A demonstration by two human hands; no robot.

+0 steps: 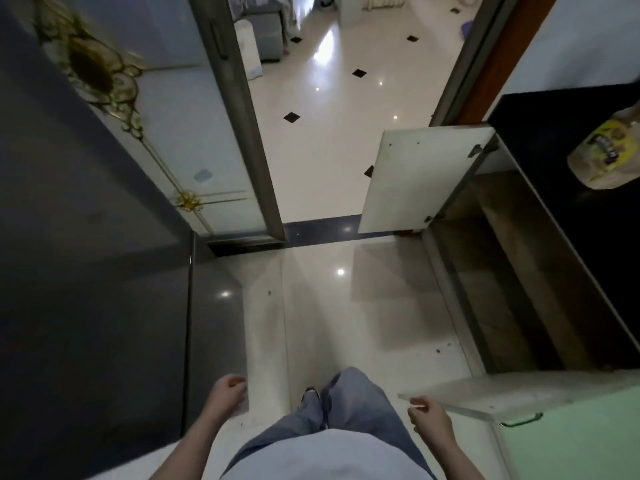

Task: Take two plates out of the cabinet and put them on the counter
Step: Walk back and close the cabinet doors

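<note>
1. left hand (230,389) hangs with its fingers loosely curled, holding nothing.
2. right hand (427,415), fingers curled, sits at the near door (485,398) corner; grip unclear.
3. cabinet (512,271) stands open, too dark to show plates.
4. counter (554,133) bears a bag (609,150).

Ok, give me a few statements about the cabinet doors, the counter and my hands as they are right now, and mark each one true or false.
1. Both cabinet doors under the counter stand open, the far door and the near door. True.
2. A plate lies on the counter. False: the only thing in view there is a yellow-printed bag.
3. The left hand holds a plate. False: it holds nothing, and its fingers are loosely curled.
4. The right hand is at the near door's edge. True.
</note>
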